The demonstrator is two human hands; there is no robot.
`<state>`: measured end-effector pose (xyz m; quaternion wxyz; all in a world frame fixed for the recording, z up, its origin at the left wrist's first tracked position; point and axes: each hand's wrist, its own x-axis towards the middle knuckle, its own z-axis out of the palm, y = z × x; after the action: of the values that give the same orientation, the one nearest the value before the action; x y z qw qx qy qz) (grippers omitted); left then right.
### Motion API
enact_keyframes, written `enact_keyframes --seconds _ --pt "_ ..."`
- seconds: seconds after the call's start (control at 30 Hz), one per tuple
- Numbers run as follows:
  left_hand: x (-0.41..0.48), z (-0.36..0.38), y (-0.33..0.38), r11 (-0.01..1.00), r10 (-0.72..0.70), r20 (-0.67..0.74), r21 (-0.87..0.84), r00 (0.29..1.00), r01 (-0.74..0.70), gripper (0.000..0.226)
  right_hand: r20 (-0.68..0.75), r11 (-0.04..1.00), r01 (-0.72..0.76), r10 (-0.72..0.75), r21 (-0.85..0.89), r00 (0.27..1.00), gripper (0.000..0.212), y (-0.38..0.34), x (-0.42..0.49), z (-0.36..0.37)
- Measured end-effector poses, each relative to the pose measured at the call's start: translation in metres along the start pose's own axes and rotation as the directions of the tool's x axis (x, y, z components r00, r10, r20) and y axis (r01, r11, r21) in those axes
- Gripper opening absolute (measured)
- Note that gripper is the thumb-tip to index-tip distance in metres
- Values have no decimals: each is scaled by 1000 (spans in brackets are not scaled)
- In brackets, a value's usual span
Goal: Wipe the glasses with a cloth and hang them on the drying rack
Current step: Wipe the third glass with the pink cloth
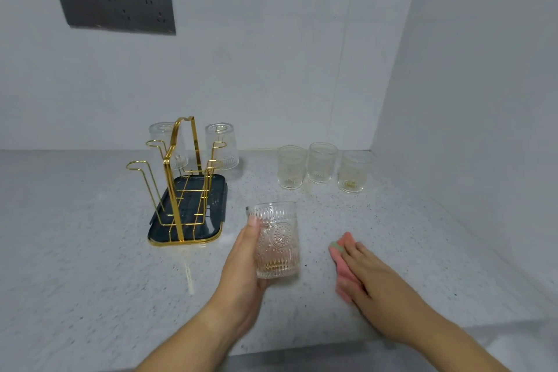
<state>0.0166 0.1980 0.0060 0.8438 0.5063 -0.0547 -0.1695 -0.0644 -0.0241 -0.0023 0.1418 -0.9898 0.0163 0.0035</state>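
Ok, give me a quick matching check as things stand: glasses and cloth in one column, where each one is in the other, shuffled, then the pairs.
Column one
1. patterned glass
2. pink cloth
3. three glasses in a row
4. two glasses, upside down

Column two
A. hung on the far pegs of the rack
B. held by the left hand
C. lying on the counter under the flat right hand
D. standing upright near the back wall, right of the rack

Pairs: 1-B, 2-C, 3-D, 4-A
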Motion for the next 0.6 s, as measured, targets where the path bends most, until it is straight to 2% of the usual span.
enact_keyframes --seconds 0.1,0.17,0.2,0.27,0.3,0.37,0.47,0.53,0.6 --pt "-8 -3 0 1000 5 8 13 1000 -5 67 -89 997 -23 30 77 996 49 -5 2 1" --pt "-13 -3 1 999 -1 7 32 1000 1 69 -160 967 -67 108 245 981 38 -18 3 -4" --pt "-16 -3 1 999 2 3 42 1000 -2 70 -203 918 -66 156 391 967 34 -26 2 -7" --pt "-20 -1 -1 998 27 -9 53 1000 -26 74 -279 731 13 244 682 929 35 -48 1 -15" --pt "-21 -1 -2 997 51 -13 54 999 -50 74 -299 653 45 282 756 912 35 -61 1 -20" --pt "-24 1 -4 993 98 2 62 995 -98 70 -297 569 94 274 817 915 32 -87 0 -23" --pt "-30 3 -3 990 132 13 42 991 -132 68 -252 439 163 153 884 955 27 -116 -6 -15" --pt "-33 2 -1 990 136 -2 26 991 -136 71 -272 390 201 136 899 953 30 -126 -9 -8" --pt "-36 2 -1 992 128 -32 16 991 -128 74 -309 383 228 165 895 937 30 -130 -9 -7"
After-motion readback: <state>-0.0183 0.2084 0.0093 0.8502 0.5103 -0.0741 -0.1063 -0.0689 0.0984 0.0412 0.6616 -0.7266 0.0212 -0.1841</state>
